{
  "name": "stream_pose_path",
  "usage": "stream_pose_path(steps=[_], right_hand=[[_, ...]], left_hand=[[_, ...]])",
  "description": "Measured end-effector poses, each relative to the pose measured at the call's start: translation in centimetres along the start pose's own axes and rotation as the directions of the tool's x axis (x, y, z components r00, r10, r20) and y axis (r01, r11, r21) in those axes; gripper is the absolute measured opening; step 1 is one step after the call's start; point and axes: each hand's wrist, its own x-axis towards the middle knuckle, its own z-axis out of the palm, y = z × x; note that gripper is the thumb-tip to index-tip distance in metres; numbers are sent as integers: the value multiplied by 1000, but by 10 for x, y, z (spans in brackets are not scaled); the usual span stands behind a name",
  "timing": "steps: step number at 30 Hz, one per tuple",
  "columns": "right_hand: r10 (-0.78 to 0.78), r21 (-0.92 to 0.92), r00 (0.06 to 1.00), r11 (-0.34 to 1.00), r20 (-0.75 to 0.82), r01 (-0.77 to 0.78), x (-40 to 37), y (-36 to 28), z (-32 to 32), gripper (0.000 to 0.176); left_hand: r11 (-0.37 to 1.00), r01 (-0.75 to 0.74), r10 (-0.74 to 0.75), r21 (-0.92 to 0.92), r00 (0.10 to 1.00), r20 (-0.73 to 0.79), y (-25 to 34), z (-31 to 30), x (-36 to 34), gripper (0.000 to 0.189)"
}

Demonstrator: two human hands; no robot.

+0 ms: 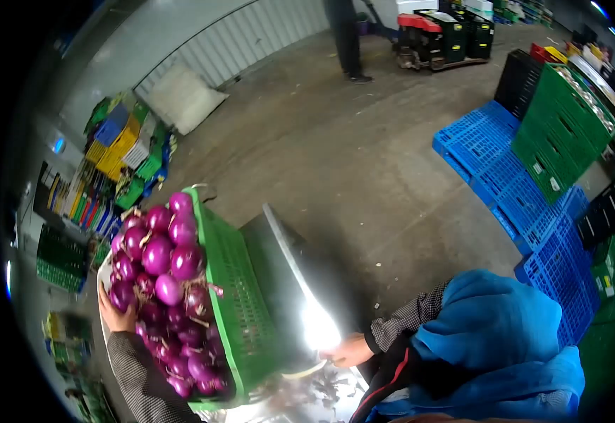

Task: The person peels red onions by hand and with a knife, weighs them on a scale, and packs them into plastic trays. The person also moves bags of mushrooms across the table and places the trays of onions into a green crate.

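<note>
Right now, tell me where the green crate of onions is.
Head view, lower left: the green crate, full of purple onions, is tipped up between the left hand and a shiny metal surface on its right.

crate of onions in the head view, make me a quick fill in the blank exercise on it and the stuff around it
1. The left hand grips a tilted plastic crate whose colour is ___.
2. The onions piled in it are ___ in colour.
3. The pallets lying on the concrete floor to the right are ___.

Missing words: green; purple; blue
</note>
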Motion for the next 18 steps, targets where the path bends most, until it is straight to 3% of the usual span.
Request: stream_pose_path(steps=[1,4,7,9,12,14,15,17,18], right_hand=[[-38,6,999,999,-34,38,1,12,6,34],[-52,45,996,997,-67,55,-1,19,5,32],[-39,41,992,998,-121,45,-6,17,6,29],[-39,-28,973,999,-228,33,-8,17,11,24],[12,32,996,999,-93,-9,-6,21,1,20],[-102,-32,961,995,-258,98,-7,23,10,20],[-164,-65,933,986,-320,151,-7,21,14,20],[-201,-116,952,977,-232,178,-9,16,11,27],[-220,-135,959,971,-176,198,-10,11,6,31]], left_hand=[[995,67,-57,-78,990,126,-3,2,8,100],[993,95,-110,73,965,236,-17,13,13,100],[980,8,-35,201,990,136,-13,22,15,96],[988,48,-70,146,987,147,10,7,11,91],[980,154,-160,129,986,41,-5,3,-2,86],[967,256,-255,6,963,-89,-23,3,-15,85],[897,386,-404,-215,913,-50,-2,-15,-23,86],[816,383,-476,-433,870,-128,-31,-30,-56,83],[629,394,-578,-670,813,-65,-20,-43,-70,77]])
